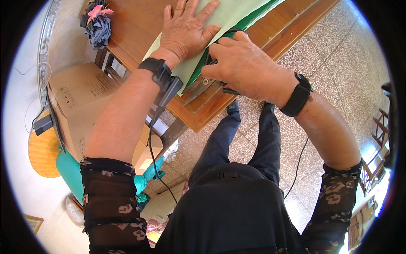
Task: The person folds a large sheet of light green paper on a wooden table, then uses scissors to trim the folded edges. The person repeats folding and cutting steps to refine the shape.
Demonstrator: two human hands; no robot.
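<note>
My left hand (187, 33) lies flat with its fingers spread, pressing a pale green sheet (233, 12) onto the wooden table (136, 28). Along the sheet's right side shows a dark green layer (197, 72), perhaps its other face or a second sheet. My right hand (245, 65) grips a pair of scissors (195, 93) with dark handles. Their metal blades point toward the near table corner and are parted, beside the lower tip of the sheet. My fingers hide part of the handles, and the far end of the sheet runs out of view.
Left of the table stands a cardboard box (76, 89). On the table's far left lies a bundle of dark fabric flowers (98, 31) with a pink piece. Black cables (152, 143) hang from my wrist straps. Wooden chairs (379, 127) stand at the right on the speckled floor (336, 63).
</note>
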